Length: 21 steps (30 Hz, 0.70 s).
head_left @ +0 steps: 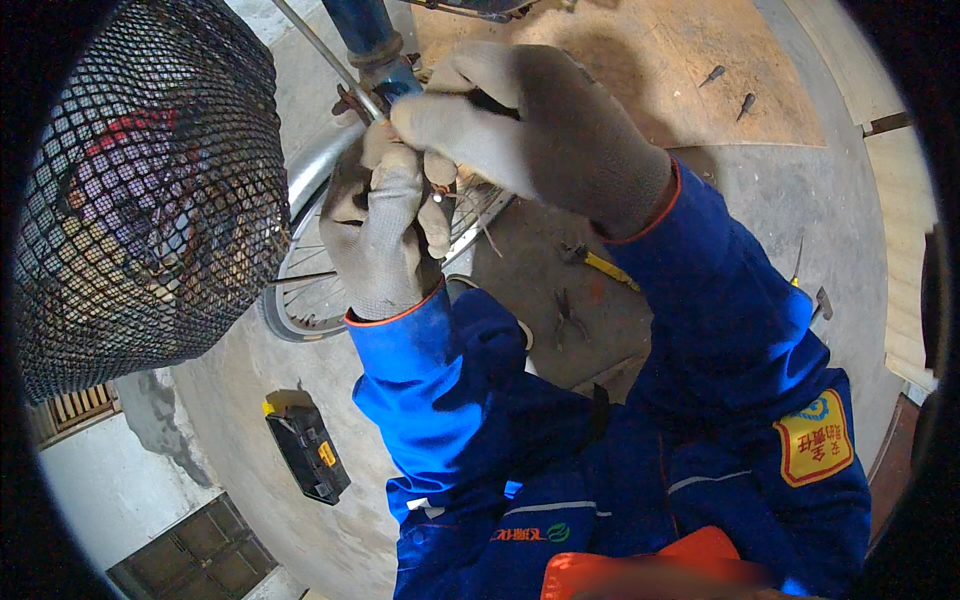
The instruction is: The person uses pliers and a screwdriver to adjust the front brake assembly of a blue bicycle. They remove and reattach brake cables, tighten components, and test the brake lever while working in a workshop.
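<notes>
Both my hands wear grey knit gloves and meet at the front of a bicycle. My left hand [385, 225] is closed, its fingertips at the lower end of a thin silver rod [330, 55]. A small shiny piece and some thin wire show beside its fingers, but what it grips is hidden. From the right, my right hand [570, 135] reaches over with curled fingers, the fingertips meeting those of the left; anything pinched there is out of sight. Behind them stand the blue frame tube [362, 28], a silver mudguard [312, 170] and the spoked front wheel [310, 300].
A black mesh basket [150, 200] with things inside fills the left. An open black toolbox [305, 450] lies on the concrete floor. Pliers [570, 318], a yellow-handled tool [605, 266], a screwdriver [798, 262] and a hammer [822, 305] lie right of the wheel. A brown board [740, 50] covers floor beyond.
</notes>
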Available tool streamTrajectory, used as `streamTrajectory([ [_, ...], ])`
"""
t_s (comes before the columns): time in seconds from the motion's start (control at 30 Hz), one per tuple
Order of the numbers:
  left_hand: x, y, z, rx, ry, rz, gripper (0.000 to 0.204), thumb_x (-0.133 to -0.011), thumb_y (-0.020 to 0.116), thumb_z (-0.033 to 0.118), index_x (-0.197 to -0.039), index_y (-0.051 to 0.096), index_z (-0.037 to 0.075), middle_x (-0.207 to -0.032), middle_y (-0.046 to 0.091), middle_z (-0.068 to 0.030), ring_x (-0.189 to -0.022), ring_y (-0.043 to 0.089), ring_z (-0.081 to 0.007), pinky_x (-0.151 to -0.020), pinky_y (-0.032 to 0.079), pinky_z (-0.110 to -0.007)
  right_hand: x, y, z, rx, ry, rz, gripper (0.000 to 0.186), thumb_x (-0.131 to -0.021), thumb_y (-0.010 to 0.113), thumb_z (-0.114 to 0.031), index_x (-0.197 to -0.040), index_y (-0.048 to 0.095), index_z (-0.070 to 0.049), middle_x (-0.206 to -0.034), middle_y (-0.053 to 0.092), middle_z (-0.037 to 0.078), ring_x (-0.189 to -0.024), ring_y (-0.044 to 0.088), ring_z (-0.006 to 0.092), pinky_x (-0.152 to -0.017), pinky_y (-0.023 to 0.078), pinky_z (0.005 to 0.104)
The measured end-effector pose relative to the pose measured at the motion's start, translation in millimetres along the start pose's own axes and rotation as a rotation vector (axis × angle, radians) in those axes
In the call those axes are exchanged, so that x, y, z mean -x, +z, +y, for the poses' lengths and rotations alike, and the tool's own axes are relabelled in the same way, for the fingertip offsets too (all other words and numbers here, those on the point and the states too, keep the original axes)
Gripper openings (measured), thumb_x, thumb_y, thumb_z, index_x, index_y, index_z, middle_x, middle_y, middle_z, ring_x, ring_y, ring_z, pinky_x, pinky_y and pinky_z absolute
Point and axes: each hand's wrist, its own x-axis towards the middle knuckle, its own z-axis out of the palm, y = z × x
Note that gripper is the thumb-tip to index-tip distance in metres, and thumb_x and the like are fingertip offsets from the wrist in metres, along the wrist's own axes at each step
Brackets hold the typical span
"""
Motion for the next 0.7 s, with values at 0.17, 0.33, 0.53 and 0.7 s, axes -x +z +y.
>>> streamTrajectory([
  [0.17,0.6,-0.7,-3.1,0.022,0.013,-0.020,0.031,-0.095,0.067,0.014,-0.118,0.063,-0.007,-0.082,0.069,-0.0128,-0.047,0.053,-0.0089,-0.039,0.038,-0.019,-0.9,0.4,6.3,0.117,-0.114,0.018,0.022,-0.100,0.058,-0.020,-0.100,0.072,-0.003,-0.068,0.064,0.011,-0.058,0.062,0.0178,-0.053,0.047,0.0304],
  [0.33,1.8,1.2,-0.2,-0.006,0.006,-0.011,0.031,-0.096,0.067,0.017,-0.117,0.063,-0.005,-0.081,0.069,-0.0119,-0.047,0.052,-0.0082,-0.040,0.036,-0.019,2.1,-4.2,4.3,0.137,-0.206,0.028,0.019,-0.097,0.060,-0.014,-0.108,0.069,-0.002,-0.072,0.065,0.012,-0.060,0.063,0.0198,-0.054,0.049,0.0313],
  [0.53,1.6,-1.4,-0.6,0.011,-0.032,0.038,0.026,-0.095,0.067,0.016,-0.112,0.066,-0.005,-0.078,0.069,-0.0090,-0.045,0.050,-0.0074,-0.039,0.036,-0.020,-6.2,-10.0,6.7,0.565,-0.504,0.279,0.019,-0.094,0.062,-0.010,-0.107,0.069,0.001,-0.078,0.068,0.012,-0.062,0.065,0.0223,-0.058,0.054,0.0319],
  [0.7,-4.1,-14.8,2.6,0.017,0.001,0.048,0.034,-0.093,0.066,0.006,-0.123,0.063,-0.009,-0.099,0.070,-0.0127,-0.081,0.066,-0.0159,-0.072,0.053,-0.025,2.8,-24.8,18.5,-0.421,0.309,0.088,0.049,-0.101,0.056,-0.049,-0.094,0.072,-0.003,-0.077,0.066,0.003,-0.067,0.063,0.0112,-0.059,0.049,0.0223],
])
